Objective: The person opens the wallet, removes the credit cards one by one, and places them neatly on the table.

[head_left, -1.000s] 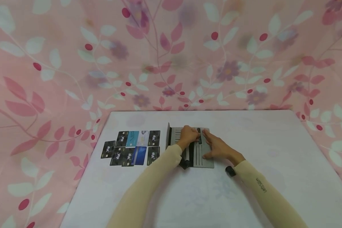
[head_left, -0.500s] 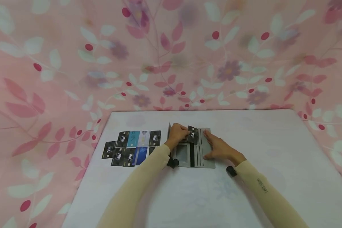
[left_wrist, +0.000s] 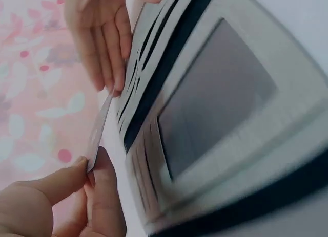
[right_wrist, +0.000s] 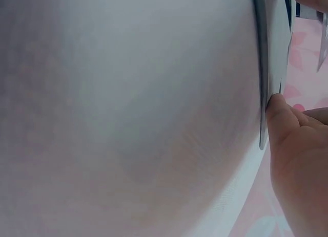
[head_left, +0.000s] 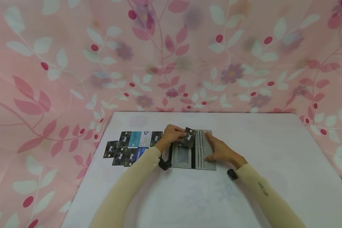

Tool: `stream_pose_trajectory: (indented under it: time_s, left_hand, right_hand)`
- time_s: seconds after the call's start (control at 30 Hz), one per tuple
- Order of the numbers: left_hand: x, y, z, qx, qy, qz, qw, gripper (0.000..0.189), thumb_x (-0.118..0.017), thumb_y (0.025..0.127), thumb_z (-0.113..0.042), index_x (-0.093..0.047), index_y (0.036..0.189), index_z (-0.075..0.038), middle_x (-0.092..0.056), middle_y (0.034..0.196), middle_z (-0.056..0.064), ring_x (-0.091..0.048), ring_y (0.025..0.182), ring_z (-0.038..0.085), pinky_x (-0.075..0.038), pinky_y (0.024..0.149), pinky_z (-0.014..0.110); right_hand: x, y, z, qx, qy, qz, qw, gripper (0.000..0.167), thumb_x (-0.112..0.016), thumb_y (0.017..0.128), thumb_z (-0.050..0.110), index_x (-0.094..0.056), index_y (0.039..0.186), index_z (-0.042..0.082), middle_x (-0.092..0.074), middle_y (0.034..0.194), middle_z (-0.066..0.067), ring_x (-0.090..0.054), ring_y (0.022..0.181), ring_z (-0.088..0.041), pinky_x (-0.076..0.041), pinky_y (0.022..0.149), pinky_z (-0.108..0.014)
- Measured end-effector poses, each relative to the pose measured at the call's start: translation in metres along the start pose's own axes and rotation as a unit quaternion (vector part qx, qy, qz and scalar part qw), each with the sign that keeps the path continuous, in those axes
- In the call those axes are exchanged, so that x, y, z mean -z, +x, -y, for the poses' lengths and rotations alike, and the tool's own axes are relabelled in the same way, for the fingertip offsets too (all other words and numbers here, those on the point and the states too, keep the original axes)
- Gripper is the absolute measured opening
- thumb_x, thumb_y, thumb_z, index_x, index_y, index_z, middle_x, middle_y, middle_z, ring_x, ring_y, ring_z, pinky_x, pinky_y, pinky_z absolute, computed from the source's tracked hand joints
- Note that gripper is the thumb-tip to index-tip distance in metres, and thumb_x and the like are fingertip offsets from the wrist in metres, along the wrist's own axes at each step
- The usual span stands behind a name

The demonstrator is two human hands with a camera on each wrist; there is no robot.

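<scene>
Between thumb and fingers, my left hand pinches a black VIP card above the upper middle of a grey wallet. The left wrist view shows this card nearly edge-on, apart from the slots beside it. The wallet lies unfolded, with a clear window in its middle panel and several slots on its right panel. With fairly straight fingers, my right hand rests on the wallet's right edge. Its thumb touches that edge in the right wrist view.
Left of the wallet, several cards lie in two rows, among them a black VIP card at the far left and a light blue card. The left forearm partly covers the lower row. A pink floral cloth hangs behind the white table.
My left hand has moved left from the wallet's right panel, and the black card, mostly hidden at first, is now in full view in its fingers. The right hand stays on the wallet.
</scene>
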State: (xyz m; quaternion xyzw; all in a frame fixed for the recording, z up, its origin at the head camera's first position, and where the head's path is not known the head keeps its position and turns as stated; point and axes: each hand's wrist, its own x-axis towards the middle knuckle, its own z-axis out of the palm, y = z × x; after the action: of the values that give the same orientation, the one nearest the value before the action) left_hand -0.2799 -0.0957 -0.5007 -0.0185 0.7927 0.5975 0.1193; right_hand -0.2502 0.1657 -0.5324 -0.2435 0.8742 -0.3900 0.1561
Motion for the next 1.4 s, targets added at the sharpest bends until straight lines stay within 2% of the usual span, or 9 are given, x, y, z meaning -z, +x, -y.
stream_pose_trajectory:
  time_s: [0.27, 0.43, 0.63, 0.8, 0.97, 1.13, 1.2, 1.3, 1.4]
  left_hand:
    - [0.046, -0.027, -0.002, -0.003, -0.055, 0.008, 0.9985, 0.026, -0.075, 0.087, -0.014, -0.072, 0.109, -0.002, -0.068, 0.108, 0.012, -0.068, 0.094, 0.021, -0.056, 0.083, 0.038]
    - [0.081, -0.046, 0.007, 0.004, -0.074, 0.002, 0.9973, 0.033, -0.073, 0.088, -0.014, -0.067, 0.116, 0.002, -0.066, 0.112, 0.015, -0.067, 0.097, 0.022, -0.054, 0.088, 0.039]
    - [0.128, -0.060, 0.017, 0.021, -0.056, -0.053, 0.9968, 0.038, -0.073, 0.089, -0.017, -0.066, 0.120, 0.002, -0.066, 0.113, 0.014, -0.067, 0.095, 0.020, -0.056, 0.085, 0.036]
    - [0.170, -0.057, 0.029, 0.021, -0.065, -0.117, 0.9908, 0.044, -0.073, 0.089, -0.017, -0.062, 0.125, 0.005, -0.066, 0.115, 0.014, -0.066, 0.098, 0.019, -0.055, 0.082, 0.026]
    - [0.209, -0.049, 0.046, 0.032, -0.097, -0.197, 0.9751, 0.044, -0.072, 0.089, -0.014, -0.061, 0.126, 0.007, -0.067, 0.108, 0.006, -0.066, 0.088, 0.007, -0.055, 0.080, 0.024]
    - [0.240, -0.045, 0.068, 0.073, -0.102, -0.293, 0.9477, 0.038, -0.076, 0.086, -0.015, -0.068, 0.119, 0.002, -0.067, 0.111, 0.009, -0.067, 0.085, 0.011, -0.055, 0.083, 0.030]
    - [0.248, -0.044, 0.075, 0.088, -0.112, -0.327, 0.9343, 0.038, -0.075, 0.087, -0.014, -0.067, 0.121, 0.001, -0.064, 0.119, 0.014, -0.065, 0.091, 0.015, -0.053, 0.089, 0.033]
    - [0.256, -0.044, 0.081, 0.104, -0.115, -0.359, 0.9204, 0.040, -0.072, 0.089, -0.014, -0.064, 0.127, -0.002, -0.059, 0.130, 0.015, -0.060, 0.101, 0.017, -0.048, 0.097, 0.036]
    - [0.261, -0.044, 0.084, 0.114, -0.125, -0.382, 0.9084, 0.040, -0.070, 0.091, -0.013, -0.063, 0.129, -0.004, -0.059, 0.126, 0.011, -0.058, 0.100, 0.015, -0.047, 0.098, 0.035]
  right_hand:
    - [-0.001, 0.000, -0.002, 0.005, 0.008, 0.006, 0.9999, 0.122, -0.091, 0.066, 0.016, -0.009, 0.154, -0.002, -0.020, 0.159, -0.017, -0.032, 0.140, -0.032, -0.027, 0.113, -0.043]
    - [-0.002, 0.000, -0.003, 0.001, 0.011, 0.006, 0.9999, 0.121, -0.091, 0.067, 0.016, -0.008, 0.154, -0.001, -0.019, 0.159, -0.016, -0.032, 0.140, -0.032, -0.027, 0.113, -0.043]
    - [0.001, -0.001, -0.002, 0.001, 0.013, 0.004, 0.9999, 0.120, -0.090, 0.068, 0.017, -0.009, 0.154, -0.002, -0.019, 0.159, -0.016, -0.032, 0.140, -0.033, -0.027, 0.113, -0.044]
    - [0.004, -0.001, -0.004, 0.000, 0.020, 0.002, 0.9998, 0.120, -0.090, 0.068, 0.016, -0.008, 0.154, -0.001, -0.019, 0.159, -0.017, -0.032, 0.140, -0.033, -0.028, 0.113, -0.042]
    - [0.003, 0.000, -0.009, 0.009, 0.012, -0.003, 0.9999, 0.120, -0.090, 0.068, 0.017, -0.010, 0.154, -0.003, -0.019, 0.158, -0.019, -0.033, 0.139, -0.035, -0.028, 0.112, -0.044]
    - [0.001, 0.001, -0.009, 0.012, 0.013, 0.001, 0.9998, 0.119, -0.090, 0.068, 0.018, -0.009, 0.154, -0.003, -0.018, 0.159, -0.019, -0.033, 0.139, -0.035, -0.028, 0.112, -0.044]
    - [0.001, 0.001, -0.009, 0.007, 0.007, 0.003, 0.9999, 0.119, -0.090, 0.069, 0.017, -0.009, 0.154, -0.002, -0.018, 0.159, -0.018, -0.033, 0.139, -0.034, -0.028, 0.112, -0.043]
    - [0.001, 0.000, -0.009, 0.000, -0.002, 0.001, 1.0000, 0.118, -0.089, 0.069, 0.017, -0.010, 0.154, -0.001, -0.019, 0.159, -0.017, -0.034, 0.139, -0.032, -0.028, 0.112, -0.042]
    - [0.002, 0.000, -0.008, -0.002, -0.005, -0.004, 1.0000, 0.118, -0.089, 0.069, 0.017, -0.011, 0.155, 0.000, -0.019, 0.159, -0.015, -0.034, 0.139, -0.030, -0.028, 0.112, -0.041]
